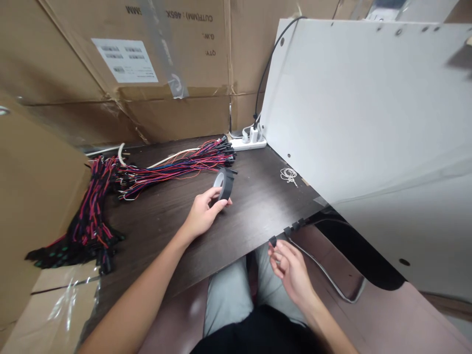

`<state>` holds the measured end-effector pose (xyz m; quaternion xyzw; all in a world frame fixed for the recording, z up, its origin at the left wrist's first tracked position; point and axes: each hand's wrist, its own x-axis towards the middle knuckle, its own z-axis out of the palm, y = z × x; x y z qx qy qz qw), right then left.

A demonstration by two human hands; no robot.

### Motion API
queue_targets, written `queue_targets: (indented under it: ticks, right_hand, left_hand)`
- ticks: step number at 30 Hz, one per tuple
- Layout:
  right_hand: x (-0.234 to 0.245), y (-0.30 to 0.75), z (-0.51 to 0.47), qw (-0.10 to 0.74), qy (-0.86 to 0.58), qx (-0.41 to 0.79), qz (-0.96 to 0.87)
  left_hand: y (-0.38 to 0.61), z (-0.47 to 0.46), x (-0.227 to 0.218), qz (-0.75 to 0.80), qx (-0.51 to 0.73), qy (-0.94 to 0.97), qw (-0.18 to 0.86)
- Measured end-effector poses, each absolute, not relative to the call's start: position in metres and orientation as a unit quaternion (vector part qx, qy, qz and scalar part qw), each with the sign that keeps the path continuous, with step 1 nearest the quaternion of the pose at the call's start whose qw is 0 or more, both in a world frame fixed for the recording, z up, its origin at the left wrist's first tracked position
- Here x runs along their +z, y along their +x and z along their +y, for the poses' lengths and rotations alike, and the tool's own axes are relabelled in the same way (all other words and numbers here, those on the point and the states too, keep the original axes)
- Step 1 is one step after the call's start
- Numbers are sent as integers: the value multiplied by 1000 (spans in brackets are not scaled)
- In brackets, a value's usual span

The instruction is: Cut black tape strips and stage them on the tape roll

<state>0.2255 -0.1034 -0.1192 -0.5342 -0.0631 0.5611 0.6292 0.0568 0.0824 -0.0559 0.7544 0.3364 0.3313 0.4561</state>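
Observation:
My left hand [206, 209] is closed around a roll of black tape [226, 186], held upright just above the dark tabletop [155, 231]. A short loose end sticks out from the top of the roll. At the table's front edge, my right hand [291, 268] pinches a small piece of black tape [273, 241], which touches the edge. Several more short black tape pieces [295, 226] hang along that same edge, to the right of my right hand.
Bundles of red, purple and black wires [177, 167] lie at the back left, with another wire heap [92, 211] beside them. A white power strip [249, 143] sits at the back. Coiled white string [288, 175] lies near the white panel [368, 108]. Cardboard boxes [199, 69] stand behind.

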Motion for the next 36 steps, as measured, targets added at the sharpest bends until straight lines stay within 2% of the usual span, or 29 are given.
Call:
queue_targets:
  ticks: [8, 30, 33, 36]
  right_hand:
    - [-103, 222, -100, 749, -543, 375, -57]
    - [-114, 231, -85, 669, -629, 387, -79]
    - [-113, 234, -84, 639, -655, 392, -95]
    - [-115, 243, -88, 574, -698, 414, -107]
  left_hand:
    - [57, 81, -55, 336, 329, 760, 449]
    - [57, 82, -56, 334, 319, 768, 444]
    - [56, 82, -56, 334, 317, 769, 443]
    - [56, 82, -56, 334, 316, 769, 444]
